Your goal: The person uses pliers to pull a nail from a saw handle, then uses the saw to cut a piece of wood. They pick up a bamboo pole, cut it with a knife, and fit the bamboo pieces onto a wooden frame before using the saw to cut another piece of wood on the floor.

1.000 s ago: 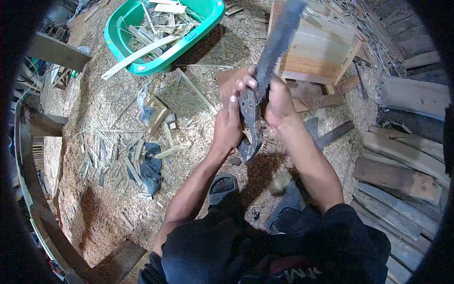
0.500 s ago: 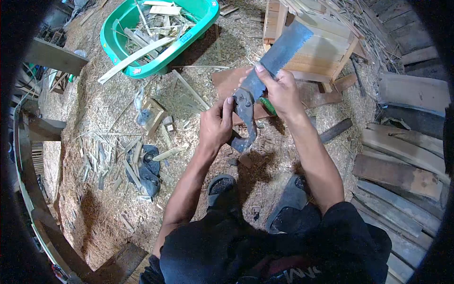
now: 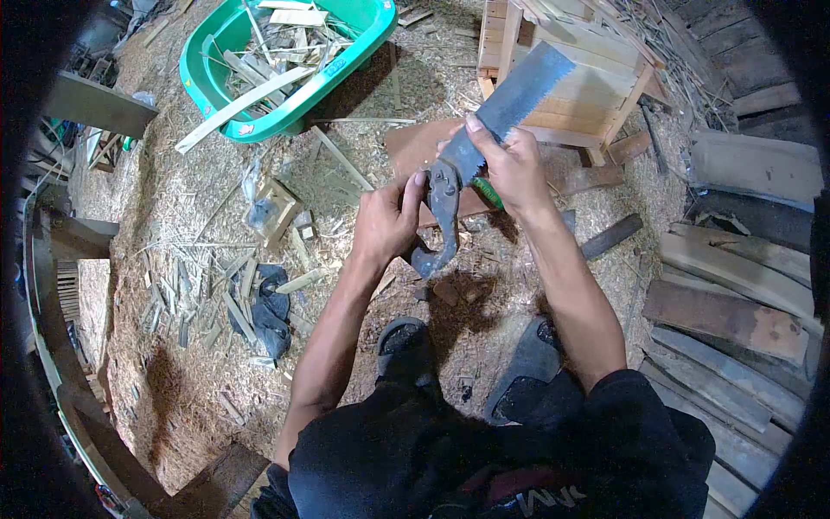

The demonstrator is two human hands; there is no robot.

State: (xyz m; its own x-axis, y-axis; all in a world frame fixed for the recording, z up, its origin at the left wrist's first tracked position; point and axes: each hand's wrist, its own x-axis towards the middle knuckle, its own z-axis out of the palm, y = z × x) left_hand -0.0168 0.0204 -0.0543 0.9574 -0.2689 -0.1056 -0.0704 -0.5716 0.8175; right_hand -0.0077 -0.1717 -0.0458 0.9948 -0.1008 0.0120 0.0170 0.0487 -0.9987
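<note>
One saw (image 3: 524, 90) is held up in front of the person, clear of the floor (image 3: 203, 381), between two hands. It has one blade and one dark, hooked handle; the blade slants up and away to the right, with its toothed edge on the lower right side.

The left grip (image 3: 386, 221) is closed on the handle where it meets the blade, one thumb lying along it and the other fingers mostly hidden. The right grip (image 3: 513, 169) is closed about the lower blade, its thumb on the upper face and its fingers curled. One green thing (image 3: 488, 193) shows just below the right grip; whether it is held, I cannot tell.

Beyond the hands are one tub (image 3: 192, 80), holding more scraps (image 3: 300, 17) than can be counted, and one box (image 3: 581, 111), partly behind the blade in view. One long strip (image 3: 246, 110) rests across the tub's rim.

On the floor are one black rag (image 3: 274, 322) among many slivers, one dark board (image 3: 612, 236) and one small crate (image 3: 282, 216). At the right side lie at least six planks (image 3: 722, 320). Two shoes (image 3: 403, 342) stand apart below the saw.
</note>
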